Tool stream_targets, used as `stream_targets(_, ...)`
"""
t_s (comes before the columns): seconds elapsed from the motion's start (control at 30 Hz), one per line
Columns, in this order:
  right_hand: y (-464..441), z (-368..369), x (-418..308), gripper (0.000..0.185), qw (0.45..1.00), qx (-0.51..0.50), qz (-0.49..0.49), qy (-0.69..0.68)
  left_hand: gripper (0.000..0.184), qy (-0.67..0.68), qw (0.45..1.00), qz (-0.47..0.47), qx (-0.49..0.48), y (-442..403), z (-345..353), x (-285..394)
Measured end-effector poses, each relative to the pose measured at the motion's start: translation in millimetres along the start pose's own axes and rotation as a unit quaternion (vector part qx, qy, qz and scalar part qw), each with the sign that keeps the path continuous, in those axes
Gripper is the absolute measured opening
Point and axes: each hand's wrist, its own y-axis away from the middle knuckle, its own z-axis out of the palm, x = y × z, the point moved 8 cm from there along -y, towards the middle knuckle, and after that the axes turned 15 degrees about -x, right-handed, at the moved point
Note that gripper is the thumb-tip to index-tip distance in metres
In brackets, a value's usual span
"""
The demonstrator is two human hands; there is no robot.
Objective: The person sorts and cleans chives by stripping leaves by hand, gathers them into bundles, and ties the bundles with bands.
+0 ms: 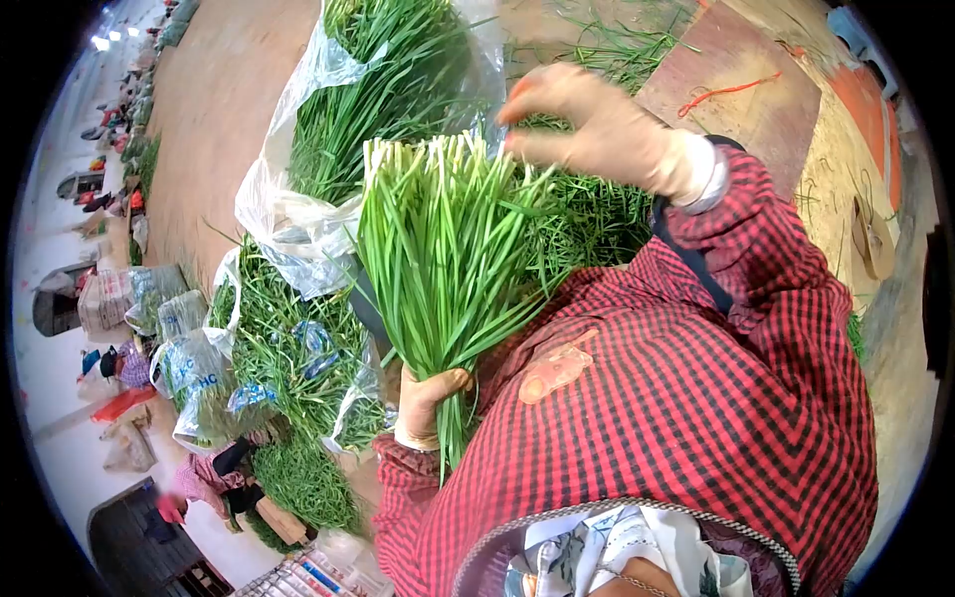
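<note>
My left hand [426, 401], in a pale glove, is closed round the lower, leafy part of a large bunch of garlic chives [438, 259]. The bunch stands upright in the picture, its pale cut ends level at the top and its leaf tips hanging below my fist. To the right of those cut ends is my gloved right hand [607, 129], slightly blurred. Its thumb and fingers are bent but apart, with nothing visible between them. Behind the bunch, a clear plastic bag [284, 149] holds more garlic chives [383, 99].
Loose greens [592, 224] lie beneath my right hand. A board [736, 80] with a red tie [726, 92] on it is at upper right. More greens [288, 348] and printed plastic bags [194, 373] are at left. Another person [209, 478] sits at lower left beside a green heap [303, 483].
</note>
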Motion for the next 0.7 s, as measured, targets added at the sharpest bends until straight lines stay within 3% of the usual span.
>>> stream_targets(0.03, -8, 17, -10, 0.040, 0.997, -0.010, -0.038, 0.070, 0.036, 0.003, 1.000, -0.001, -0.012, -3, 4, -1)
stream_targets(0.1, -19, 52, -15, 0.036, 0.984, -0.063, 0.010, 0.169, 0.036, -0.027, 0.999, 0.000, -0.024, -5, 11, -1)
stream_targets(0.17, -28, 72, -5, 0.026, 0.979, -0.173, 0.062, 0.085, 0.037, -0.023, 0.999, -0.017, -0.032, -2, 15, -6)
stream_targets(0.23, -24, 84, 1, 0.019, 0.990, -0.133, 0.023, -0.042, 0.039, -0.014, 0.999, -0.033, -0.029, 1, 18, -5)
stream_targets(0.37, -6, 72, 19, 0.023, 0.997, -0.080, 0.016, -0.008, 0.047, 0.046, 0.995, -0.080, -0.049, 6, 12, -20)
stream_targets(0.43, 1, 50, 50, 0.024, 0.996, -0.046, 0.059, 0.057, 0.048, 0.053, 0.993, -0.095, -0.042, 9, 15, -20)
stream_targets(0.5, 10, 32, 100, 0.030, 0.962, -0.110, 0.200, 0.150, 0.048, 0.073, 0.992, -0.095, -0.036, 12, 17, -22)
stream_targets(0.53, 12, 32, 102, 0.030, 0.962, -0.112, 0.199, 0.152, 0.048, 0.088, 0.991, -0.095, -0.032, 12, 17, -23)
stream_targets(0.6, 15, 6, 75, 0.037, 0.976, 0.052, 0.111, 0.183, 0.048, 0.086, 0.991, -0.091, -0.040, 8, 16, -26)
stream_targets(0.63, 14, 8, 70, 0.037, 0.975, 0.050, 0.113, 0.183, 0.048, 0.080, 0.992, -0.091, -0.047, 6, 16, -28)
stream_targets(0.7, -7, 20, 21, 0.044, 1.000, -0.011, -0.023, -0.001, 0.047, 0.073, 0.992, -0.086, -0.055, 1, 15, -32)
